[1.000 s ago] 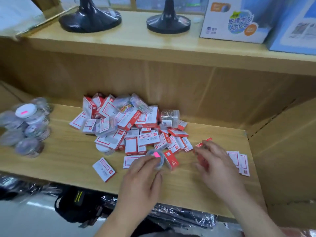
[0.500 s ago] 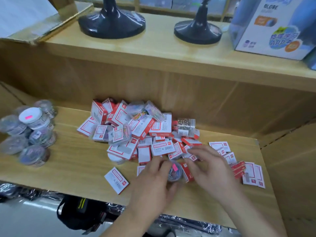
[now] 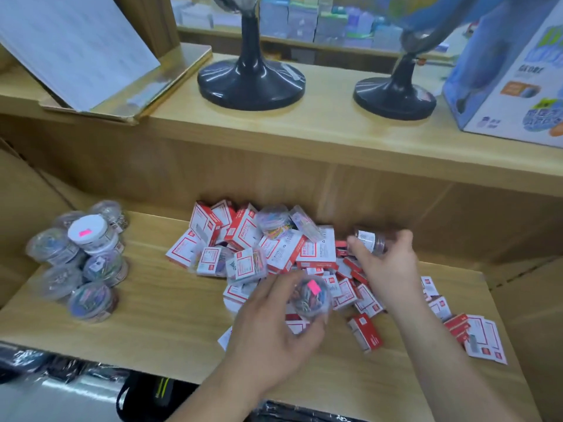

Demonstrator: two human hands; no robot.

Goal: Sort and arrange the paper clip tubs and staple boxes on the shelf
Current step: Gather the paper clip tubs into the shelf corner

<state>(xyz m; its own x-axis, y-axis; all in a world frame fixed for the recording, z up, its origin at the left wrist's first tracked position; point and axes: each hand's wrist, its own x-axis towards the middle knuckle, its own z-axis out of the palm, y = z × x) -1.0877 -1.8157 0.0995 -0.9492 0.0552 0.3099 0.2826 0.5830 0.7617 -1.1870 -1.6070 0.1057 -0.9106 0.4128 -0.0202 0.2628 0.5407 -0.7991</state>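
Note:
My left hand (image 3: 271,333) grips a clear round tub of coloured paper clips (image 3: 310,298) with a pink sticker on its lid, lifted just above the shelf. My right hand (image 3: 387,263) reaches further back and grips a clear tub of silver clips (image 3: 370,240) at the pile's right rear. Between them lies a heap of red-and-white staple boxes (image 3: 283,248) with clear clip tubs mixed in. A cluster of several round clip tubs (image 3: 82,257) is stacked at the shelf's left end.
A few staple boxes (image 3: 478,333) lie flat at the right end of the wooden shelf (image 3: 146,324). On the shelf above stand two black globe stands (image 3: 251,80), a globe carton (image 3: 515,86) and an open gold-edged box (image 3: 128,86).
My left hand has lifted the pink-stickered tub off the shelf. My right hand has left the front boxes and reached back to take the silver-clip tub. The camera has moved closer.

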